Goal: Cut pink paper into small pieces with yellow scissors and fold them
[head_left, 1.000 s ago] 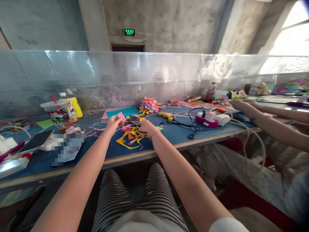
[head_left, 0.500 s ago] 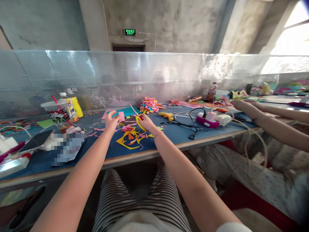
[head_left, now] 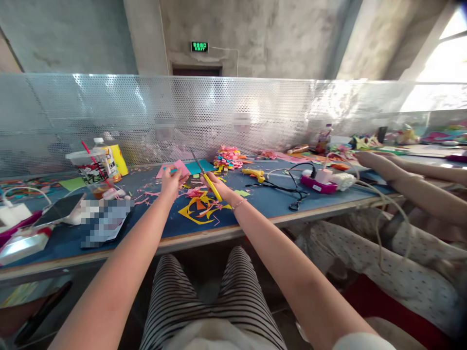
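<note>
- The scissors (head_left: 212,188) are at the centre of the frame, with yellow handles toward the lower right and a thin dark blade pointing to the upper left.
- The right hand (head_left: 222,188) has its fingers closed around those handles; whether the blades are parted is too small to tell.
- The pink paper (head_left: 183,167) lies left of centre, just beyond the left hand (head_left: 170,183). Those fingers are bent, with a narrow gap at the tips; I cannot tell whether they pinch the sheet.
- The scissors should be light and rigid, best held by the handles, clear of the sharp tip.
- The paper looks very light and limp, easily creased or torn; a gentle pinch near an edge should suit it.
- Yellow scraps (head_left: 189,213), probably just as flimsy, lie loose on the counter (head_left: 264,205) below the hands.
- At the left of the frame, a clear plastic cup (head_left: 91,170) holds a red straw (head_left: 87,150) and what looks like a little brown liquid at the bottom.
- Just behind it is a white-capped bottle (head_left: 110,163); its label hides most of the contents.
- A second bottle (head_left: 324,138) stands right of centre, its contents too blurred to judge.
</note>
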The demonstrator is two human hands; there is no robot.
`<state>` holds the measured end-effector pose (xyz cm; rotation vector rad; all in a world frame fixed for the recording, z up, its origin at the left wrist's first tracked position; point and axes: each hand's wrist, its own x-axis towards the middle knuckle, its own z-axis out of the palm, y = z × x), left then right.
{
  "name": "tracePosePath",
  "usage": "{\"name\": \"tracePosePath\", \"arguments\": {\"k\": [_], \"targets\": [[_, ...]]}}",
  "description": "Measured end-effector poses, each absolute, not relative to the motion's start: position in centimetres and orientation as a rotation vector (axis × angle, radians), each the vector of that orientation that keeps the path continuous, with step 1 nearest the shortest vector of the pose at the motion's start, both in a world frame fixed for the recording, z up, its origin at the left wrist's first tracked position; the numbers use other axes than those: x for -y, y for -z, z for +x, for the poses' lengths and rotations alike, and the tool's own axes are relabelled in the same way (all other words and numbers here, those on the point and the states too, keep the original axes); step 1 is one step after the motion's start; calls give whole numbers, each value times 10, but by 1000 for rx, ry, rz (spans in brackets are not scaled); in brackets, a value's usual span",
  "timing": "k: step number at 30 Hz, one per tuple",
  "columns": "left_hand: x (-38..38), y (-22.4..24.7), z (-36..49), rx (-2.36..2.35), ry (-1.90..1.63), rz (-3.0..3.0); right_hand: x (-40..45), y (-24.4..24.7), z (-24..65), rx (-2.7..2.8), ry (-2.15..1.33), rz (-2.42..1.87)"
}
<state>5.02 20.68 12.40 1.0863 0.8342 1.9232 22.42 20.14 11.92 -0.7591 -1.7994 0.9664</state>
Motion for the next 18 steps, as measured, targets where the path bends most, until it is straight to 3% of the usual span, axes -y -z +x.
{"name": "tracePosePath", "arguments": {"k": [18], "targets": [[-199, -134, 57, -636, -1964, 1039, -199, -120, 223, 2059, -870, -668]]}}
